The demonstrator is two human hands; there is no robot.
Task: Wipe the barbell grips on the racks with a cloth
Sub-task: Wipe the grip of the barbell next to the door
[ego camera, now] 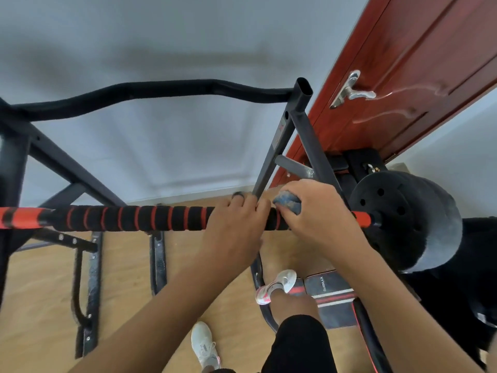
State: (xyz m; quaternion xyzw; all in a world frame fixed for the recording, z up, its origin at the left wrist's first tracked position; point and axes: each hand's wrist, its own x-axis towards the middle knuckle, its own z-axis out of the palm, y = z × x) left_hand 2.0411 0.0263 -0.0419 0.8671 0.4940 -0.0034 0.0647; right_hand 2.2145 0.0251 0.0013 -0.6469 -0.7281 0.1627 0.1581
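A barbell lies across the dark rack, its black foam grip (134,218) banded with red stripes. My left hand (234,224) curls over the bar near the grip's right end. Just to its right, my right hand (314,214) holds a bunched blue-grey cloth (287,201) against the grip's end. Beyond that hand the orange bar end (361,218) runs into black weight plates (403,219).
The rack's upright (277,141) rises just behind my hands, and a curved black pull-up bar (161,90) runs above. A red-brown door (403,76) with a metal handle stands to the right. Below are a wooden floor (40,292), the rack's feet and my white shoes (277,285).
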